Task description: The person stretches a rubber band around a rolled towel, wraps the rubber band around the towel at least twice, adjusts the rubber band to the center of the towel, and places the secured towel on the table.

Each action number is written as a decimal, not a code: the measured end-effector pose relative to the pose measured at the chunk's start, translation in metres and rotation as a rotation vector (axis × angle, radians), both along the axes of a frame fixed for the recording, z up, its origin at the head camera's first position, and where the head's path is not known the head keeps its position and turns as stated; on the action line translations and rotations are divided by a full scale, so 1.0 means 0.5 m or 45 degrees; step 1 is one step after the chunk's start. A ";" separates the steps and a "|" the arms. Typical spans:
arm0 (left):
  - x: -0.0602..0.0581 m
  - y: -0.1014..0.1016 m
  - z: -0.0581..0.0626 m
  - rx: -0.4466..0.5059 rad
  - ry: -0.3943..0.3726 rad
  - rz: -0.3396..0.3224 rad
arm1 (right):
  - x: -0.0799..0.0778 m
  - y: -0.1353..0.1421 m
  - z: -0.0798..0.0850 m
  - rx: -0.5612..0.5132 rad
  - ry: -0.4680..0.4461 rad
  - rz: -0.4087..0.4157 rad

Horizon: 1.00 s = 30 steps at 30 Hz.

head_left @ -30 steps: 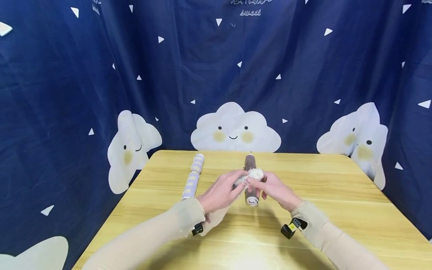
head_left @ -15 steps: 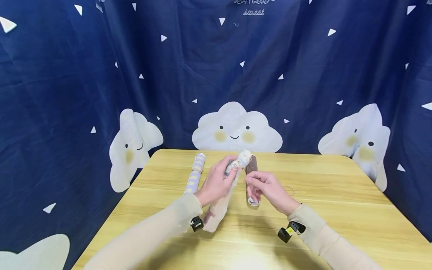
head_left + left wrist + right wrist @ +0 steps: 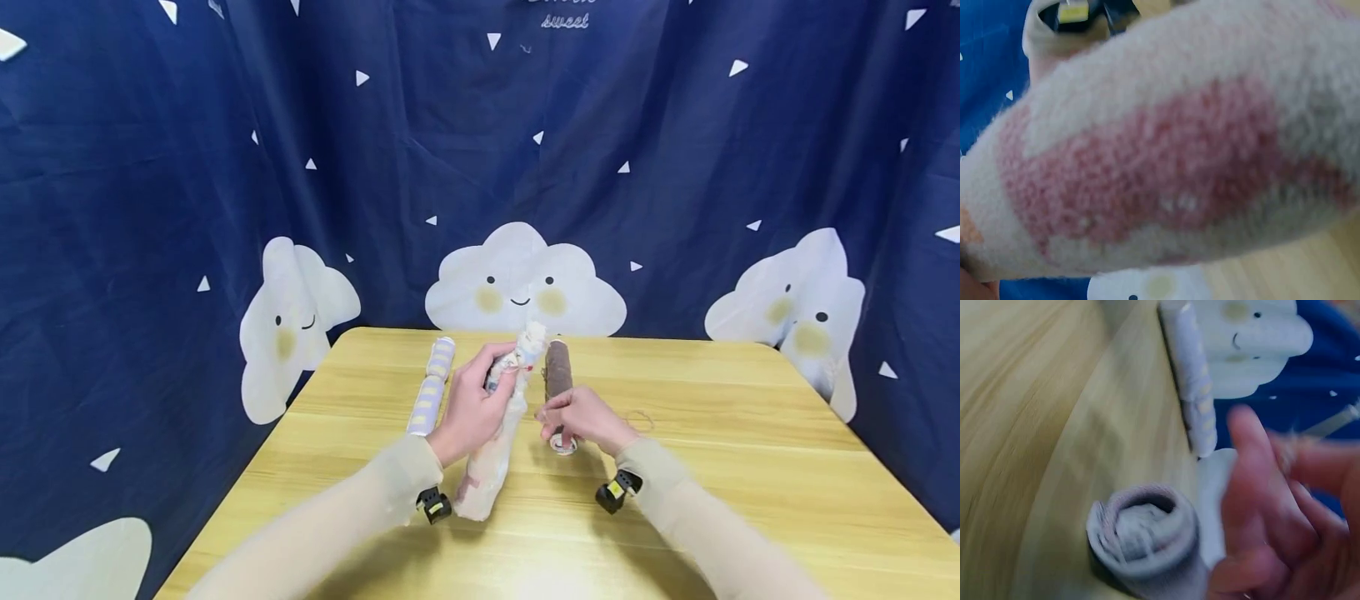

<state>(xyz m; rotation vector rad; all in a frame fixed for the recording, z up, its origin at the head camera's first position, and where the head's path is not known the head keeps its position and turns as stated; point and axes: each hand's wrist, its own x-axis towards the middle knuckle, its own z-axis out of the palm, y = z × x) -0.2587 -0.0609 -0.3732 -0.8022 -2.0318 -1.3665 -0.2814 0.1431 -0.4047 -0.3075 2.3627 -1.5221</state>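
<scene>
Rolled white towel (image 3: 487,479) tilts over the tabletop (image 3: 750,433); the left hand (image 3: 471,408) grips it. I can't tell if the right hand (image 3: 583,415) pinches anything. Gentle squeezing should keep it rolled.

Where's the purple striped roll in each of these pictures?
Head: left of center, the striped roll lies on the wooden tabletop.
Left wrist: not in it; a pink-and-white roll fills most of the frame.
Right wrist: the striped roll is at upper middle, beside a smiling cloud.
Shared landmark: the wooden tabletop, visible in all three.
</scene>
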 end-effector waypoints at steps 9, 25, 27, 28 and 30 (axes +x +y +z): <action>0.021 0.004 -0.041 0.179 -0.153 -0.024 | -0.072 -0.074 -0.013 -0.955 -0.076 -0.735; -0.025 -0.003 -0.044 0.031 -0.314 0.031 | -0.011 -0.056 0.032 -0.733 0.368 -0.217; -0.027 -0.009 -0.035 -0.098 -0.213 0.023 | -0.009 -0.053 0.046 -0.652 0.432 -0.141; -0.027 -0.013 -0.031 -0.166 -0.165 0.017 | -0.007 -0.050 0.051 -0.619 0.445 -0.107; -0.026 -0.022 -0.026 -0.305 -0.085 -0.006 | -0.001 -0.041 0.061 -0.554 0.452 -0.060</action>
